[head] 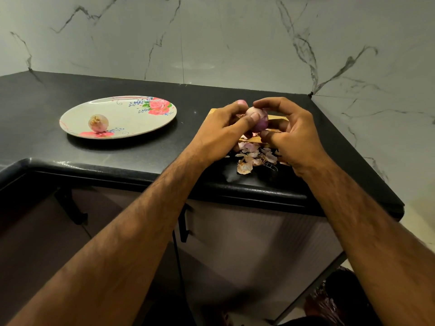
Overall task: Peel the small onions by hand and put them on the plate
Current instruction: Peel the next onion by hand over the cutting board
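Two bare forearms, nearest the head camera, reaching up and inward from the lower corners toward the front edge of a black countertop. Left hand and right hand meeting above the right part of the counter, both curled round one small onion, purple below and pale on top, held between them clear of the surface. Left thumb pressed flat against the near face of the onion, remaining left fingers wrapped behind it; right index finger hooked over its top, right thumb tucked beneath. Directly under the hands, a scatter of pale pink peels lying on the counter, just beside a wooden board mostly hidden by the hands. Small pink rounded thing showing above the left fingers, too hidden to identify. Well apart to the left, an oval flowered plate resting on the counter and carrying a single pale onion near its front-left rim. Behind, a grey-veined marble wall; below the counter, cabinet fronts with dark handles.
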